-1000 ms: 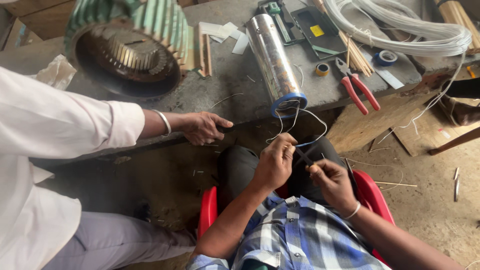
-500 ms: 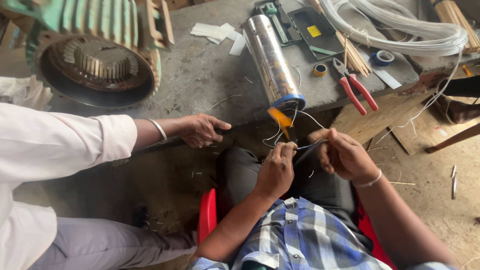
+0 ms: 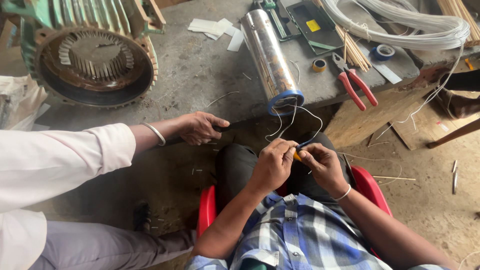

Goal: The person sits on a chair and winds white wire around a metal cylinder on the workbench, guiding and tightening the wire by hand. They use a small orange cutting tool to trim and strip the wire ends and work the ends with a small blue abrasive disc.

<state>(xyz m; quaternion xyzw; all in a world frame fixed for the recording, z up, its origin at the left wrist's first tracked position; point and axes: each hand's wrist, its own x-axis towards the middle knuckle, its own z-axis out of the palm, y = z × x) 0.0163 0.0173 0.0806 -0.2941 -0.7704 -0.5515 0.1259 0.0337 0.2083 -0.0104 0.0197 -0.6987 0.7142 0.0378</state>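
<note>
One tabletop [image 3: 200, 70] carries one big green motor housing [image 3: 90, 55] at ten o'clock (ribbed outside, rusty inside), one coil of white cable [image 3: 400, 22] at one o'clock, and one shiny steel cylinder [image 3: 270, 55] at twelve, its blue-rimmed end hanging over the edge. Near it lie one pair of red pliers [image 3: 355, 85] and two tape rolls, a blue one [image 3: 384, 52] and a smaller yellow one [image 3: 319, 65].

Thin white wires [image 3: 295, 117], at least three, trail from the cylinder's mouth down to the two hands at centre frame. The left hand [image 3: 272, 165] and right hand [image 3: 322, 167] meet over the lap, both pinched shut on a wire end, with a small orange piece showing between the fingers. A co-worker's hand [image 3: 200, 127] at nine o'clock grips the tabletop edge.
</note>
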